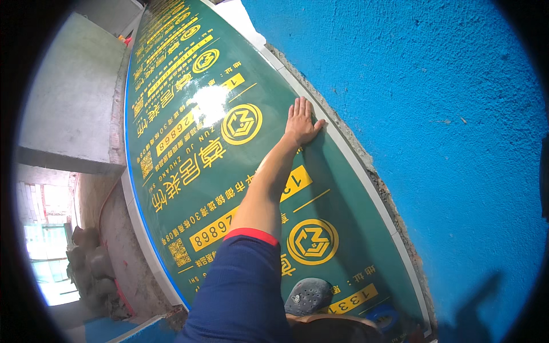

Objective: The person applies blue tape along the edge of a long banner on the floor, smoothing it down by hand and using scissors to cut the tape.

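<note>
My left hand (303, 124) lies flat, palm down, on a green protective floor sheet (274, 158) printed with yellow writing, round logos and square codes. Its fingers point away from me and the thumb is spread toward the right edge of the sheet, beside a white tile border (343, 137). Nothing is held in it. Blue tape (136, 206) runs along the sheet's left edge. My right hand is out of view. Low in the picture, a blue ring-shaped thing (381, 316) sits in shadow on the sheet.
A grey clog (309, 296) on a foot rests on the sheet. A rough blue surface (429, 128) fills the right side. On the left stand a bare grey wall (73, 94) and a heap of filled bags (96, 270) near a bright opening.
</note>
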Demonstrator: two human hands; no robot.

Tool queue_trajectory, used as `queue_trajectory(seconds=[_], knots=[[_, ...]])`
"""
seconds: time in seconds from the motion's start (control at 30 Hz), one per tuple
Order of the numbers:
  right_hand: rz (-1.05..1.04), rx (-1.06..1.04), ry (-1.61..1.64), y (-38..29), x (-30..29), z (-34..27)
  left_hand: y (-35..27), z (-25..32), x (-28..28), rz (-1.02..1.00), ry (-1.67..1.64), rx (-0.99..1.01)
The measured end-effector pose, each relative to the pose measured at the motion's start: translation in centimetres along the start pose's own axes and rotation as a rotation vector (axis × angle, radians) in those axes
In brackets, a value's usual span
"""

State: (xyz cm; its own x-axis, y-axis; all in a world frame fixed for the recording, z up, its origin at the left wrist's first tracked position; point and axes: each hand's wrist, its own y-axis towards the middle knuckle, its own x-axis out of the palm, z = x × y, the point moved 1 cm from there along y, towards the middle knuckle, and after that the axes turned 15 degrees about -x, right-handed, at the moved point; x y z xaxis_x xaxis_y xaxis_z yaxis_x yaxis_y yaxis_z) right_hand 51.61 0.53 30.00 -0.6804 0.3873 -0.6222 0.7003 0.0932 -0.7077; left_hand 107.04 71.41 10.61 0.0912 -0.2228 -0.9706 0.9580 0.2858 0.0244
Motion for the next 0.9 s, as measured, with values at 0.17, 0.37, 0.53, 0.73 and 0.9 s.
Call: queue_trajectory(seconds=[0.17,0.37,0.53,0.73,0.9], knots=[[-0.093,0.002,-0.009,-0.6,-1.1,0.4,-7.2,4.8,1.6,-0.069,-0.05,0.283],[0.056,-0.123,0.1,2.7,-3.0,-3.6,-20.4,14.5,1.5,-0.226,-0.106,0.307],[0.137,-0.104,0.06,5.0,-5.0,-8.9,-28.7,20.0,2.8,-0.238,-0.253,0.376],[0.148,-0.192,0.007,7.6,-3.0,-7.3,-35.8,25.5,3.8,-0.323,-0.185,0.367],[0.203,-0.231,0.05,8.9,-2.0,-9.1,-39.7,29.7,3.5,-0.419,-0.169,0.377]])
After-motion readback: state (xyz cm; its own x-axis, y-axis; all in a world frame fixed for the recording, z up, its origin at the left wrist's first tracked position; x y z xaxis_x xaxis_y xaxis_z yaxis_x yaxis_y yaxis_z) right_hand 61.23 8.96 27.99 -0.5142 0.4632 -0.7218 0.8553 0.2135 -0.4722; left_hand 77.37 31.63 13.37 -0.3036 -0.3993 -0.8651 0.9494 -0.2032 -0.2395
